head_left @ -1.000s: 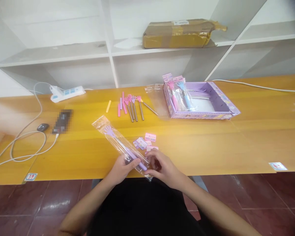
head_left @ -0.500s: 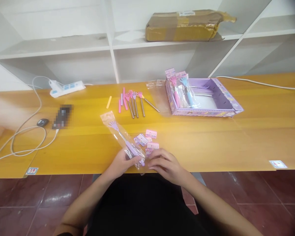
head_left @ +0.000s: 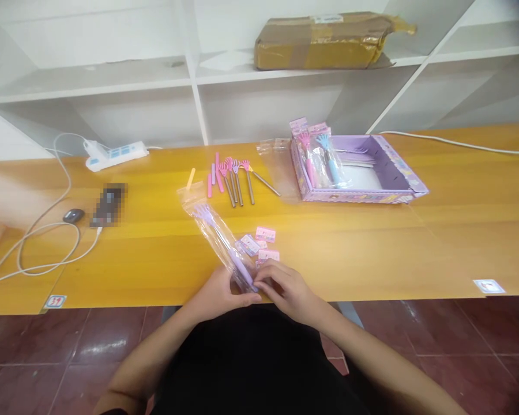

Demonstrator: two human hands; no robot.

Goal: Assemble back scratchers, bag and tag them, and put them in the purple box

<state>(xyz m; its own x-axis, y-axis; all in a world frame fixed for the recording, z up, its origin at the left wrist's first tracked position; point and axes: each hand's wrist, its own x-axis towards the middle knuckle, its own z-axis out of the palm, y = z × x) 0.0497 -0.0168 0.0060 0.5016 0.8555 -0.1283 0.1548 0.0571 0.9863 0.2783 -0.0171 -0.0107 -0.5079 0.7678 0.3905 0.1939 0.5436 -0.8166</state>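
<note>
Bag (head_left: pixel 215 241) round scratcher (head_left: pixel 242 267) seems at closing, left hand (head_left: pixel 218 293) loosely curled round its near end, right hand (head_left: pixel 288 291) pinching there, next needing careful fingertips.

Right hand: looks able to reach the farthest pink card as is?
Probably yes: the farthest pink card lies uncovered just ahead of the right hand, with only other cards between. The hand's fingers are at the lower end of the clear bag, so they'd likely need freeing first.
</note>
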